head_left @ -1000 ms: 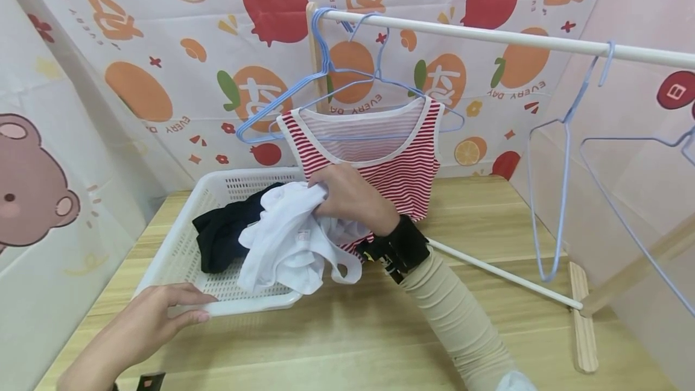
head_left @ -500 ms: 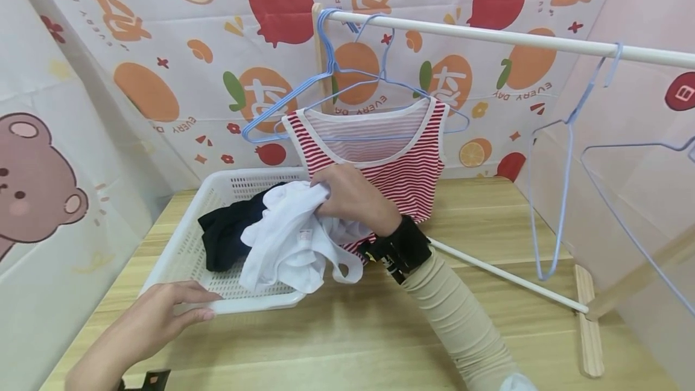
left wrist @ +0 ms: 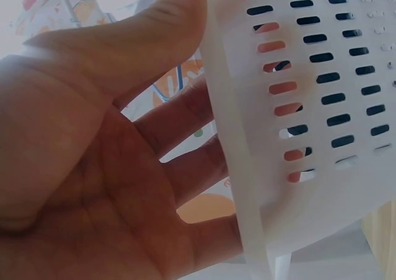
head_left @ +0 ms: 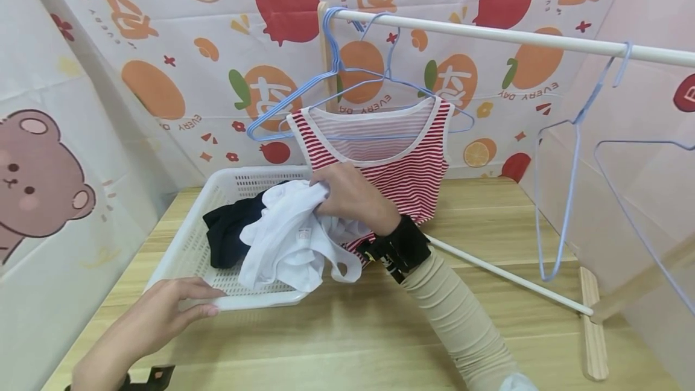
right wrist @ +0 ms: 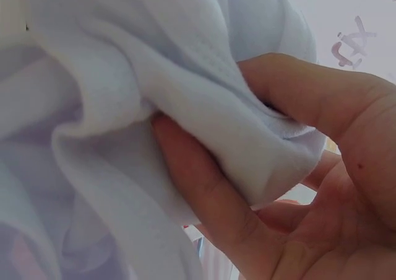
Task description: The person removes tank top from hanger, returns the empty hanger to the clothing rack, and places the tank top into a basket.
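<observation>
My right hand [head_left: 353,195] pinches a bunched white garment [head_left: 288,258] between thumb and fingers, over the right side of a white plastic basket [head_left: 260,301]. Strap-like loops and a small label show on the cloth; its full shape is hidden in the folds. In the right wrist view, folds of the white garment [right wrist: 204,125] lie between thumb and fingers. My left hand [head_left: 168,312] grips the basket's near rim, and the left wrist view has its fingers behind the slotted basket wall [left wrist: 247,168]. A black garment [head_left: 230,228] lies in the basket.
Behind my right hand, a red-and-white striped tank top [head_left: 402,180] hangs on a blue hanger. More blue hangers [head_left: 304,92] hang at the rod's left end, others at right [head_left: 570,198]. The white rod [head_left: 488,34] and lower bar [head_left: 510,273] span the wooden table [head_left: 336,349].
The head view has turned slightly left, so the rack and basket appear a little further right. Both hands keep their holds, and the white garment stays nearly still.
</observation>
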Action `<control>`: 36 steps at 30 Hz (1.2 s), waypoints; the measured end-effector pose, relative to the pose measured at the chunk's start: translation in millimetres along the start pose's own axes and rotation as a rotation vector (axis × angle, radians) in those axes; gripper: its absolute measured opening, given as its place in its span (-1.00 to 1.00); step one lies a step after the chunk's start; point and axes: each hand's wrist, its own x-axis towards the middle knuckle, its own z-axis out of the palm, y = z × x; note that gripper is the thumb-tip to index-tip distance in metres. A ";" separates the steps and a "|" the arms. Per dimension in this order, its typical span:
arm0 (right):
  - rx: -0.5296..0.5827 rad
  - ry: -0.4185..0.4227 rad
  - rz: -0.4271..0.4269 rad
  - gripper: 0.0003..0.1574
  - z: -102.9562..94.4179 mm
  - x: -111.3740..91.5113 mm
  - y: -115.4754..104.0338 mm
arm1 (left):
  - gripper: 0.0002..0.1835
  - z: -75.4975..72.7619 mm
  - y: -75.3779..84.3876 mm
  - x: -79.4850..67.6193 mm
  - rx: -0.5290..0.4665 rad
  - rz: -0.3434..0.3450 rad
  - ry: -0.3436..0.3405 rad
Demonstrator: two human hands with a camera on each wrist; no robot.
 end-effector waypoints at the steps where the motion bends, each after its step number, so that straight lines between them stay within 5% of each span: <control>1: 0.000 -0.003 0.000 -0.70 0.1 0.2 -0.8 | -0.75 -0.3 0.0 -0.3 -0.001 0.002 0.001; 36: 0.019 -0.048 0.012 -0.57 3.9 10.8 -17.5 | -0.77 -8.6 8.1 -2.3 -0.014 0.013 0.005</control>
